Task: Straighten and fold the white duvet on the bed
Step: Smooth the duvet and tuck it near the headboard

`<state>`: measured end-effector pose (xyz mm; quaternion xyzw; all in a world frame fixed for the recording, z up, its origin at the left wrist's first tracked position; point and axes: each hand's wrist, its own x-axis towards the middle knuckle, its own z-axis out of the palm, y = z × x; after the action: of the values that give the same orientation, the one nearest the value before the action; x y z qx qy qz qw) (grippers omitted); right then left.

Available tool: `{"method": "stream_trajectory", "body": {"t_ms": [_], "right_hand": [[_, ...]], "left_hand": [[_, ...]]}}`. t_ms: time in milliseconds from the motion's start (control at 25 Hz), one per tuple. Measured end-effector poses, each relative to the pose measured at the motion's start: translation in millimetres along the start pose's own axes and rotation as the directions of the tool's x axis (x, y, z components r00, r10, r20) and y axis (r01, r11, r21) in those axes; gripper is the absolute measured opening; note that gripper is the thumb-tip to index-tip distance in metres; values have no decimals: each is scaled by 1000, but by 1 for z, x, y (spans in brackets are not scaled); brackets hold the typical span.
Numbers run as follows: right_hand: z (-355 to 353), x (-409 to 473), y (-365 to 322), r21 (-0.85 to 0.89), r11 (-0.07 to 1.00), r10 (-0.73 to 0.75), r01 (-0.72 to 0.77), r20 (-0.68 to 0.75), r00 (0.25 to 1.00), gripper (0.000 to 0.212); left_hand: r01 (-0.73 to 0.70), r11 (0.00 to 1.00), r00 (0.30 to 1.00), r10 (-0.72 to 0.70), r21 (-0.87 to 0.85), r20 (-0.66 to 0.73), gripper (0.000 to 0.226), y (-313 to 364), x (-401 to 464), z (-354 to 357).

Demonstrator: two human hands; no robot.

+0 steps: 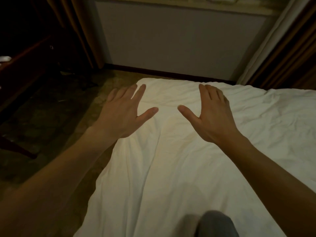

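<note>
Left hand flat, fingers spread, palm down, holding nothing, at the far left corner of the bed, little finger past the edge. Right hand likewise flat and empty, beside it near the far edge. White duvet spread wrinkled across the bed, reaching its left edge. Grey-clad knee at the near edge.
</note>
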<state>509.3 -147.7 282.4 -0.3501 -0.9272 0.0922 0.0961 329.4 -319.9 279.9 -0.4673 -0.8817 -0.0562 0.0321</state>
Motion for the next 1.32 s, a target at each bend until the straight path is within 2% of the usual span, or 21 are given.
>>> {"method": "stream_trajectory", "body": {"t_ms": [160, 240, 680, 880, 1040, 1200, 1320], "right_hand": [[10, 43, 7, 21, 998, -52, 53, -48, 998, 101], [18, 78, 17, 19, 996, -88, 89, -28, 996, 101], [91, 319, 142, 7, 986, -165, 165, 62, 984, 106], [105, 360, 165, -36, 985, -165, 167, 50, 985, 106], [132, 373, 136, -44, 994, -99, 103, 88, 991, 107], [225, 418, 104, -19, 998, -62, 63, 25, 998, 102], [336, 467, 92, -13, 999, -45, 45, -9, 999, 102]], "left_hand": [[34, 999, 999, -34, 5, 26, 95, -15, 19, 7], [67, 998, 998, -67, -1, 18, 95, -17, 41, 17], [101, 995, 995, -101, -18, -22, 92, 43, 329, 131], [126, 990, 992, -126, -63, 0, 89, 33, 384, 159], [66, 994, 998, -65, -82, 19, 89, -5, 396, 192], [4, 995, 1000, -2, -97, 18, 89, -62, 451, 269], [51, 990, 998, -53, -130, -18, 86, -101, 495, 355]]}}
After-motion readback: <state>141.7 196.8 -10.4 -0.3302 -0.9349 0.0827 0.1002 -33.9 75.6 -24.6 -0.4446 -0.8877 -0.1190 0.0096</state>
